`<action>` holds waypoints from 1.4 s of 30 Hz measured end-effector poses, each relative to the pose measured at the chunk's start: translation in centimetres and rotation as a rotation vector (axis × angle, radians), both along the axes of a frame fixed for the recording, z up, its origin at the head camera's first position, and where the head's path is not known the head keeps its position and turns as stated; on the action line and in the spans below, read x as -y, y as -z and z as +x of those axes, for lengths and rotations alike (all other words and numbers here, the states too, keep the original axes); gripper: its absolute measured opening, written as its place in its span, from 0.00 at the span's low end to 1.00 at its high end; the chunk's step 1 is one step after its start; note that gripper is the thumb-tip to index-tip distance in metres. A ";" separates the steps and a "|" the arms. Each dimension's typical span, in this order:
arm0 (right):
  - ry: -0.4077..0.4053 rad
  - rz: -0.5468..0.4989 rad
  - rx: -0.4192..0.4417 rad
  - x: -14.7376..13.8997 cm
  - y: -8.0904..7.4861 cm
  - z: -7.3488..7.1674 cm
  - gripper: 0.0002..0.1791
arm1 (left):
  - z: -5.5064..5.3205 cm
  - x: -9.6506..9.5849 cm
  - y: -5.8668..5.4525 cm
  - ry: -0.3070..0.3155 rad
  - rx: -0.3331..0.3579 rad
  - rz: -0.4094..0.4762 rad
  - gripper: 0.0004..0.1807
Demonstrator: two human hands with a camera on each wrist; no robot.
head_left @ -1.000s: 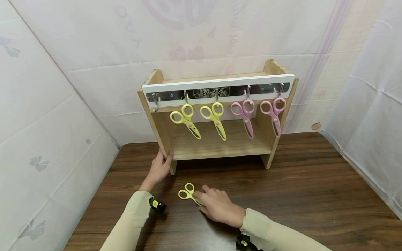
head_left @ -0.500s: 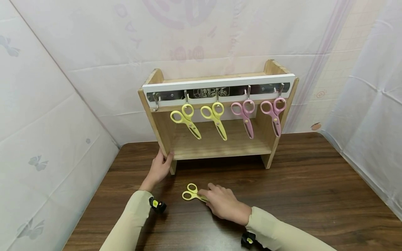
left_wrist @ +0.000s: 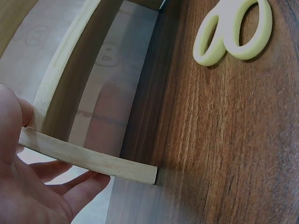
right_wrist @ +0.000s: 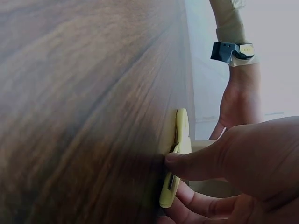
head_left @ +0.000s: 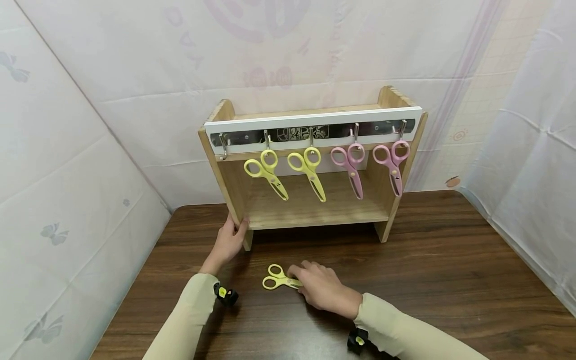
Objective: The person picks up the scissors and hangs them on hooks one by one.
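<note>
Yellow scissors lie low over the tabletop in the head view, handle loops toward the left. My right hand pinches them near the blade end. In the right wrist view, the thumb presses one side of the scissors and the fingers sit along the other. With my left hand I grip the lower left side panel of a small wooden shelf. The left wrist view shows the thumb inside that panel and the fingers outside it. The scissors' yellow loops appear there too.
A hook rail runs along the shelf's white front board. From it hang two yellow scissors and two pink scissors. The leftmost hook is near the left panel. Patterned cloth walls surround the brown table.
The right hand has drawn the yellow scissors a little to the right, and they have turned so the blades point more directly right. The left hand stays at the shelf panel.
</note>
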State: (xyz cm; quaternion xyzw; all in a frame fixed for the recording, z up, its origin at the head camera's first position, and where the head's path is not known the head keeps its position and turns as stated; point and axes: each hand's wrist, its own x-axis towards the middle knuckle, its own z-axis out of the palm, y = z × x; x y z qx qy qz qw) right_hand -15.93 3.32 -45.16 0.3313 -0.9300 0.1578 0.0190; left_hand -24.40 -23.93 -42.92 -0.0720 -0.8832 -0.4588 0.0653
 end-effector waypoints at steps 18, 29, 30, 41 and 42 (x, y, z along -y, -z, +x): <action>0.027 -0.072 -0.036 -0.7 -0.4 -1.0 0.09 | 0.1 0.0 -0.1 0.007 0.000 -0.007 0.32; 0.038 -0.078 -0.093 -1.0 0.4 -1.2 0.10 | 0.2 0.0 -0.1 0.015 0.010 0.010 0.33; 0.037 -0.078 -0.098 -1.0 0.5 -1.2 0.10 | 0.2 0.0 -0.1 0.016 0.011 0.012 0.33; 0.029 -0.086 -0.127 -1.1 0.8 -1.2 0.11 | 0.3 0.0 -0.1 0.010 0.012 0.005 0.33; 0.029 -0.087 -0.126 -1.1 0.9 -1.2 0.11 | 0.3 0.0 -0.1 0.009 0.013 0.007 0.33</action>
